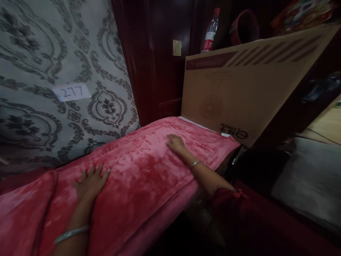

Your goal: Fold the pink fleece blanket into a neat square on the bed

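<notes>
A pink and red plush blanket (138,177) lies spread out in front of me, with a dark seam or fold line along its left part and near edge. My left hand (92,181) rests flat on it with fingers spread, a silver bangle on the wrist. Farther off, my right hand (175,143) touches the blanket's surface, its fingers bent downward and partly hidden from view. A thin bracelet circles that wrist. Whether the right fingers pinch any cloth does not show. A small white tag (226,135) sits on the blanket's far right edge.
Patterned wallpaper (106,103) with a paper marked 277 (71,92) borders the left side. A large cardboard box (239,81) stands behind the blanket, near a red-capped bottle (211,32). A dark red wooden panel (157,53) rises behind. At right lies a grey cushion-like surface (309,181).
</notes>
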Tool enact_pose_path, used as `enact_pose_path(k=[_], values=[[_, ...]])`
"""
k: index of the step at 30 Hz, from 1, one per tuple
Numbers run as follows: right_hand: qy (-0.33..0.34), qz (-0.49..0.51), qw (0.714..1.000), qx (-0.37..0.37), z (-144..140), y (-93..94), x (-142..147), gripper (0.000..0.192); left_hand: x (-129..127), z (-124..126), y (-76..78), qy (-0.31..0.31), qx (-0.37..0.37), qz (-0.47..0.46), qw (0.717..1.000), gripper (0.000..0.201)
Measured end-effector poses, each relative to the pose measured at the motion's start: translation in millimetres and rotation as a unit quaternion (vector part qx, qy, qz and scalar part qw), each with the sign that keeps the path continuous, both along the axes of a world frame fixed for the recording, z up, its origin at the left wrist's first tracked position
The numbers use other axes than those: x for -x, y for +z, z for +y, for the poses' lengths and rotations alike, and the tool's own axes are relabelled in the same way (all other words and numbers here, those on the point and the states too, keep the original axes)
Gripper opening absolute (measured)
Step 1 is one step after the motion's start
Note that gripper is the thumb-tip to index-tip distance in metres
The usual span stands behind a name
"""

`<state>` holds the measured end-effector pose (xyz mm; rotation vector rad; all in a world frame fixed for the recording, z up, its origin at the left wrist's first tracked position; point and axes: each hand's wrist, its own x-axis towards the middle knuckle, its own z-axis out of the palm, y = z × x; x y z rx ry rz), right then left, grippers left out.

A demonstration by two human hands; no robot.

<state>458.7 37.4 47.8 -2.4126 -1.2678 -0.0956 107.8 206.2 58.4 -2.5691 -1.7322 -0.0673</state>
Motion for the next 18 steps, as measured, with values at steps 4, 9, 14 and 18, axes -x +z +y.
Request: enact_pose_path(k=[4, 9, 14, 18], values=[[-0.126, 0.016, 0.992, -0.019, -83, -7.6, -42, 0.052, -1, -3, 4.4, -0.012, 0.013, -0.016, 1.0, 0.075], [-0.198, 0.066, 0.978, -0.003, -154, -26.7, -63, 0.041, -2, -5, 5.5, -0.013, 0.01, -0.021, 1.0, 0.074], [-0.175, 0.095, 0.98, -0.011, -165, -32.2, -65, 0.035, -4, -8, 8.1, -0.012, 0.019, -0.029, 0.999, 0.072], [-0.179, 0.1, 0.979, -0.016, -163, -35.7, -65, 0.037, -5, -11, 8.1, -0.011, 0.016, -0.035, 0.999, 0.07]])
